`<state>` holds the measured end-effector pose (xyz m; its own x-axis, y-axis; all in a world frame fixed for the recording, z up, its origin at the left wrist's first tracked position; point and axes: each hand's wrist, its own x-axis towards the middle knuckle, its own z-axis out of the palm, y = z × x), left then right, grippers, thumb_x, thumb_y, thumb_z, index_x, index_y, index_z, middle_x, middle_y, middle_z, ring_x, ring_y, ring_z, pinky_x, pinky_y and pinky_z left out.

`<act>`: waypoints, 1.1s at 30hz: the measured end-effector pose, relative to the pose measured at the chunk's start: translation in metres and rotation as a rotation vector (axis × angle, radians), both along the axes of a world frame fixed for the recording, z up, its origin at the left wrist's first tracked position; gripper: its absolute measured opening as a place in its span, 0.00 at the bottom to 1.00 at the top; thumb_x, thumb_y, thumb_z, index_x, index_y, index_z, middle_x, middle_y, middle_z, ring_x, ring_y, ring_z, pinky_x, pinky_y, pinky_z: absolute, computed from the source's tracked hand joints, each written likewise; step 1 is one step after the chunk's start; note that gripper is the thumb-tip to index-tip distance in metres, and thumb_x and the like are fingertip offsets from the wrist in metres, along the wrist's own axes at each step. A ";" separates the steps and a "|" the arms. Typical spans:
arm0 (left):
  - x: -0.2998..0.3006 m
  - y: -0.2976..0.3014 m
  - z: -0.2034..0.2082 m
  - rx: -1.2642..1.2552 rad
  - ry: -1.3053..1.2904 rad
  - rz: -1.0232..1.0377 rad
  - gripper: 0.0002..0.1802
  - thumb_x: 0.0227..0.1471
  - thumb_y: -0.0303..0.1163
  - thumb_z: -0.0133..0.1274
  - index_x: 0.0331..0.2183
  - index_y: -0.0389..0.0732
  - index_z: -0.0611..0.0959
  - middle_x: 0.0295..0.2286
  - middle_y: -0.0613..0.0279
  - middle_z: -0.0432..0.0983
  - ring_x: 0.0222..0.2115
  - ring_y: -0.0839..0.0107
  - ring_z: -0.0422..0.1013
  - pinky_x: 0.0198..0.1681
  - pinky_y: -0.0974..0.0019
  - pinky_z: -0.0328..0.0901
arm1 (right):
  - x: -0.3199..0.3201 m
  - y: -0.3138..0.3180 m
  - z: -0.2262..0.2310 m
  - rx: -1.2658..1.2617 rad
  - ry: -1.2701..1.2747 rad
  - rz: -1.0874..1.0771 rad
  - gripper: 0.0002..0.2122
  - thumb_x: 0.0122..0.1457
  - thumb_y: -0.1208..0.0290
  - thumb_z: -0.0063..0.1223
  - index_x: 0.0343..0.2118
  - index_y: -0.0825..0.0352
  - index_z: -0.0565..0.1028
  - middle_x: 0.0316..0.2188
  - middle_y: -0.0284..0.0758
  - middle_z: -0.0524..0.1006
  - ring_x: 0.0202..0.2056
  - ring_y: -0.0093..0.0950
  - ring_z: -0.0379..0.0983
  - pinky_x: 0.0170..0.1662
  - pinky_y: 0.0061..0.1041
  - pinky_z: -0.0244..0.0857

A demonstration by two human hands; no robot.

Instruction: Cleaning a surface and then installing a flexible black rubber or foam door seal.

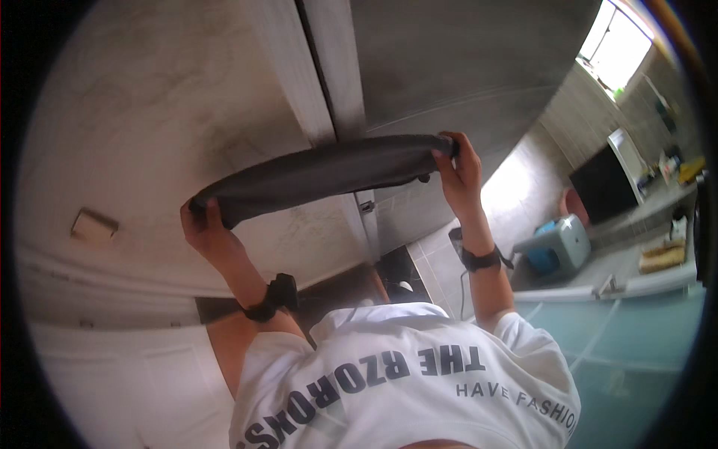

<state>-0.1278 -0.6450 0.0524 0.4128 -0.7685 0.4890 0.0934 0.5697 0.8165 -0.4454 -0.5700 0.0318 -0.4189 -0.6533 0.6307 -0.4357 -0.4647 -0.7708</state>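
A dark grey cloth [321, 173], seemingly folded into a long band, is stretched between my two hands in front of me. My left hand [209, 233] pinches its left end, with the thumb on the near side. At the other end, held higher, my right hand [460, 176] grips the cloth's corner. The band bows slightly upward along its top edge. A small dark bit hangs at its lower edge near my right hand; I cannot make out what it is. Both wrists wear black straps, and the left one carries a small black block [282, 290].
Ahead are a pale door frame [299, 82] and a dark grey door panel [449, 60]. A switch plate [93, 226] is on the left wall. To the right stand a grey plastic stool-like object [572, 243], a counter with a tan cloth [663, 259], and a window [617, 45].
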 end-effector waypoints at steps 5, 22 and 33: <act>0.024 0.000 -0.005 0.058 -0.217 0.218 0.12 0.43 0.22 0.52 0.34 0.34 0.73 0.27 0.65 0.70 0.27 0.77 0.63 0.32 0.75 0.59 | -0.006 -0.038 0.018 -0.053 0.197 0.076 0.10 0.44 0.78 0.53 0.33 0.69 0.72 0.24 0.39 0.72 0.25 0.29 0.68 0.28 0.24 0.62; -0.055 -0.013 0.013 0.204 -0.192 -0.576 0.11 0.43 0.17 0.49 0.33 0.34 0.70 0.23 0.62 0.66 0.18 0.75 0.66 0.21 0.75 0.64 | -0.079 -0.049 0.009 0.084 -0.114 -0.201 0.08 0.50 0.77 0.50 0.33 0.73 0.71 0.21 0.36 0.73 0.20 0.19 0.71 0.22 0.16 0.61; -0.008 -0.028 0.005 -0.020 -0.696 0.784 0.10 0.44 0.27 0.53 0.32 0.40 0.73 0.17 0.57 0.70 0.16 0.65 0.68 0.22 0.68 0.61 | 0.014 -0.042 -0.008 -0.005 0.047 0.161 0.09 0.46 0.84 0.48 0.33 0.72 0.69 0.22 0.38 0.71 0.19 0.23 0.71 0.22 0.18 0.64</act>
<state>-0.1359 -0.6728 0.0570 0.4140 -0.3963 0.8195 -0.7948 0.2816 0.5377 -0.4316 -0.6123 0.0242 -0.2785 -0.7068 0.6503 -0.3908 -0.5351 -0.7490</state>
